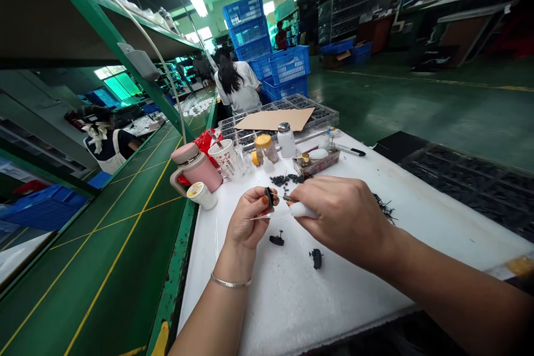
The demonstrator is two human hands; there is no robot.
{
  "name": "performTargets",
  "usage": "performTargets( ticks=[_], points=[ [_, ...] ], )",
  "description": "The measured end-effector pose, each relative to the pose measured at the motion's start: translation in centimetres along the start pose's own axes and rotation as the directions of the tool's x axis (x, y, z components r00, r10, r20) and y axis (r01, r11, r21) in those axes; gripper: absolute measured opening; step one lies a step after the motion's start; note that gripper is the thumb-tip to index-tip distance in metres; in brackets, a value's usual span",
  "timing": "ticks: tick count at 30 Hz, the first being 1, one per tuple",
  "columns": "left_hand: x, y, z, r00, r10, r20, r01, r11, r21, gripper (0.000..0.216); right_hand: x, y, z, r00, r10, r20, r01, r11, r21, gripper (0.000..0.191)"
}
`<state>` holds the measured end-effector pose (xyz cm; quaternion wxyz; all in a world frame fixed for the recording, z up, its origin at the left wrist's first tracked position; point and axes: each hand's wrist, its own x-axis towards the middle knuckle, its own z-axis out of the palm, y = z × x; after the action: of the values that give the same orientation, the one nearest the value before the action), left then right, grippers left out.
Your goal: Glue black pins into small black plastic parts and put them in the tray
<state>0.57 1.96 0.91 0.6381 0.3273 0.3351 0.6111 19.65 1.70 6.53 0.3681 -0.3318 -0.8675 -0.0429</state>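
The left hand (246,219) pinches a small black plastic part (269,196) between thumb and fingertips, turning it up toward the metal tip of a white-handled tool (302,210) clenched in the right hand (342,219), the two hands close together, apparently for steady, fine control. Just beyond them, two more black plastic parts (276,239) lie loose on the white bench top (342,311), while a scatter of tiny dark pieces (286,179) sits farther off, within easy reach.

Black part (269,196) being hidden partly by left hand (246,219), right forearm (454,295) being cut off by the edge
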Motion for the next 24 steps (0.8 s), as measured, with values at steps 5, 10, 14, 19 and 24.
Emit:
performTargets(
  ticks=[5, 10, 14, 19, 24],
  points=[
    [0.0, 0.3, 0.1, 1.0, 0.03, -0.007, -0.03, 0.999, 0.044, 0.028, 0.2, -0.3, -0.1, 1.0, -0.016, 0.014, 0.016, 1.0, -0.001, 0.005],
    [0.0, 0.7, 0.3, 0.992, 0.112, -0.056, -0.104, 0.987, 0.122, 0.026, 0.8, 0.5, 0.2, 0.979, 0.153, 0.137, -0.183, 0.951, 0.25, 0.009],
    [0.0, 0.9, 0.4, 0.987, 0.143, -0.078, -0.121, 0.964, 0.237, 0.027, 1.2, 1.3, 0.1, 0.884, 0.322, 0.34, -0.453, 0.771, 0.447, 0.027],
    [0.1, 0.8, 0.6, 0.979, 0.161, -0.121, -0.118, 0.945, 0.306, 0.026, 0.7, 2.0, 1.0, 0.907, 0.331, 0.26, -0.418, 0.781, 0.464, 0.015],
    [0.0, 0.3, 0.8, 0.986, 0.148, -0.082, -0.109, 0.926, 0.363, 0.025, -0.4, 2.5, 2.2, 0.982, 0.187, 0.029, -0.187, 0.937, 0.296, 0.009]
  ],
)
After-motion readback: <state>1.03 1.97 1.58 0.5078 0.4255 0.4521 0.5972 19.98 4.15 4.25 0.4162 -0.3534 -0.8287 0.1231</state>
